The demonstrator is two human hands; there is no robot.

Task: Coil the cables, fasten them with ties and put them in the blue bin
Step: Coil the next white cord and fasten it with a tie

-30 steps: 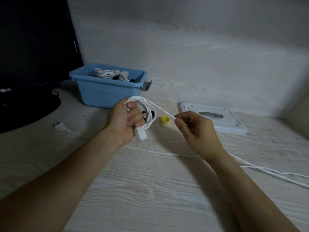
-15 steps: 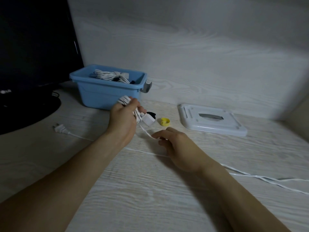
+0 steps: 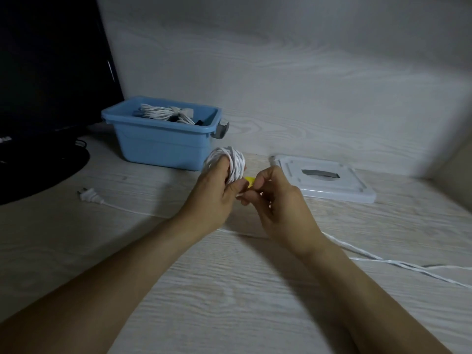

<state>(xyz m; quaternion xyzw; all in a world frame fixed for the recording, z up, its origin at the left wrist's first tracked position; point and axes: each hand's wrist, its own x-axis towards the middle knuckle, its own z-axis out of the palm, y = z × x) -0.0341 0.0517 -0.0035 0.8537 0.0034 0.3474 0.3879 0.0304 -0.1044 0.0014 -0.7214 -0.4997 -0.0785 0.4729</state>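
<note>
— Where is the white cable seen?

— A bundle of its loops is held in the air just in front of the blue bin, near the bin's right corner. The loops are wrapped by the curled fingers of the left hand.

— And the right hand?

— It is raised just right of the coil, close to the left hand. The loose strand is pinched between its thumb and fingertips where it leaves the bundle. The rest of the cable is trailed across the desk, well to the right of the bin and toward the frame's edge.

— What else is pictured?

— A small yellow tie is partly hidden between the two hands, in front of the bin. A coiled white bundle is seen inside the bin. A white plug with its cord is laid on the desk, in front of the bin and to its left. A white lid is laid flat to the bin's right, and a dark monitor is stood to the bin's left.
</note>
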